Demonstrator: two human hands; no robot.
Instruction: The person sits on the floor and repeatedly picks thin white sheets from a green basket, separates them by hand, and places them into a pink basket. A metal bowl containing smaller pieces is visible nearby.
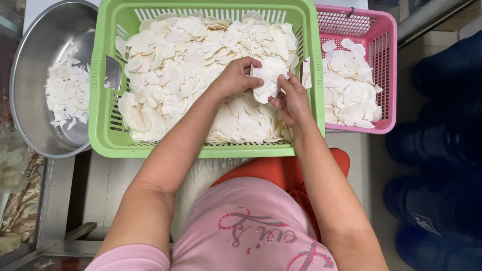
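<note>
Both my hands meet over the right part of a green plastic basket [103, 135] heaped with thin, round, cream-white slices [175, 65]. My left hand [236, 76] and my right hand [291, 100] together grip one large white slice [268, 78], or a small stack of them, held just above the pile. Left fingers pinch its left edge; right fingers and thumb hold its lower right edge.
A pink plastic basket [389, 60] to the right holds more white slices [349, 90]. A steel bowl [35, 115] to the left holds small broken white pieces [68, 90]. Dark blue containers [442, 150] stand at the far right. My pink shirt and orange clothing fill the bottom.
</note>
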